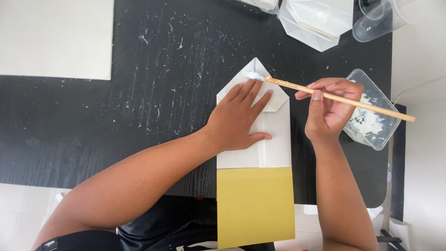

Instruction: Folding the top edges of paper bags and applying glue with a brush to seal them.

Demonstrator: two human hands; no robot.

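A black table carries a folded white-and-gold paper bag at its near edge. The left hand presses flat on it, fingers spread. The right hand pinches a wooden glue brush. A plastic glue tub sits just beside it.

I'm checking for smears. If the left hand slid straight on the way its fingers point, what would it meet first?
Probably the brush tip, which sits just beyond the left hand fingers over the paper point; whether it touches the paper is unclear.
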